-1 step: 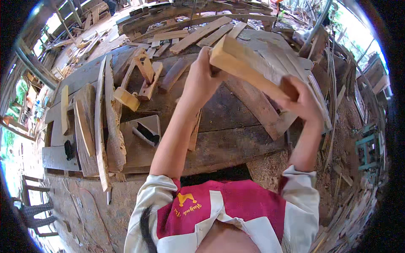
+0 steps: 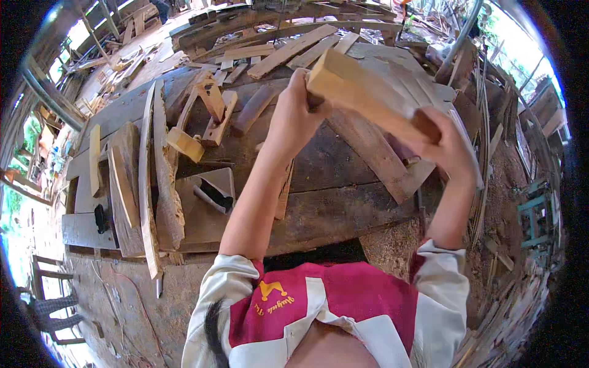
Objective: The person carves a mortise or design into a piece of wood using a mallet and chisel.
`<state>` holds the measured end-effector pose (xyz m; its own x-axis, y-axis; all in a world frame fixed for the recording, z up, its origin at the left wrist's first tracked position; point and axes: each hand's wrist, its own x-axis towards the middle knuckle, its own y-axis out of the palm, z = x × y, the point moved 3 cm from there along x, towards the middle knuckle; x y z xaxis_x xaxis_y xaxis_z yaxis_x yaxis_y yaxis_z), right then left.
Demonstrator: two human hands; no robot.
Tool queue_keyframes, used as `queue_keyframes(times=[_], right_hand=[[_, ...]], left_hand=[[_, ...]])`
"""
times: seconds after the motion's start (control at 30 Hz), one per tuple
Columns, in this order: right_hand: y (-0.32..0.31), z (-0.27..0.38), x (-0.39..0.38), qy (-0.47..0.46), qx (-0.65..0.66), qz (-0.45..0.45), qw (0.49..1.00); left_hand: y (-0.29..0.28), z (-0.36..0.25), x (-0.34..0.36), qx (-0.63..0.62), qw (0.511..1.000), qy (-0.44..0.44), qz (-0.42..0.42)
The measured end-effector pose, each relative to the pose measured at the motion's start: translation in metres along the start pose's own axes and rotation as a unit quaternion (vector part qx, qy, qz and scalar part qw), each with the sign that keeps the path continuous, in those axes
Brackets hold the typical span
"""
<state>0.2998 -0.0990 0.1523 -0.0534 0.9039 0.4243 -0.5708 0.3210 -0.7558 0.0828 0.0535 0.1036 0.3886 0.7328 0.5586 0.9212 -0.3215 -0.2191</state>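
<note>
A long, pale yellow wooden block (image 2: pixel 362 92) is held above the workbench, slanting down to the right, slightly blurred. My left hand (image 2: pixel 297 107) is closed on its upper left end; my right hand (image 2: pixel 445 141) is closed around its lower right end. Below the block lies a flat brown board (image 2: pixel 374 159). To the left of my left arm are a wooden piece with an upright block on it (image 2: pixel 211 101), a short yellow block (image 2: pixel 184 145), a round-edged brown piece (image 2: pixel 251 110) and a pale hollow piece (image 2: pixel 215 181) with a dark inside.
Several long rough planks (image 2: pixel 147 184) lie along the bench's left part. Loose boards (image 2: pixel 288 52) cover its far side. A metal pole (image 2: pixel 460 43) rises at the back right, dark chairs (image 2: pixel 49 294) stand at lower left, and a teal frame (image 2: pixel 531 214) stands at right.
My right hand and forearm have shifted slightly to the right along with the wooden block. My left hand has moved very little, also rightward.
</note>
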Motion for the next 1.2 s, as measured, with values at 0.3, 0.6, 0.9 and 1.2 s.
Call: queue_keyframes(times=[0.3, 0.6, 0.9, 1.2], right_hand=[[-0.027, -0.029, -0.002, 0.126, 0.149, -0.105, 0.975], [-0.021, -0.019, 0.005, 0.095, 0.382, -0.181, 0.901], [-0.021, -0.029, 0.0, 0.077, 0.163, -0.103, 0.978], [-0.001, -0.049, -0.009, 0.106, 0.015, 0.017, 0.994]], left_hand=[[0.015, -0.012, -0.002, 0.048, 0.999, 0.016, -0.003], [0.014, -0.008, -0.004, 0.044, 0.999, 0.015, 0.002], [0.015, -0.013, -0.004, 0.05, 0.998, -0.001, 0.028], [0.016, -0.012, -0.003, 0.012, 1.0, -0.007, 0.023]])
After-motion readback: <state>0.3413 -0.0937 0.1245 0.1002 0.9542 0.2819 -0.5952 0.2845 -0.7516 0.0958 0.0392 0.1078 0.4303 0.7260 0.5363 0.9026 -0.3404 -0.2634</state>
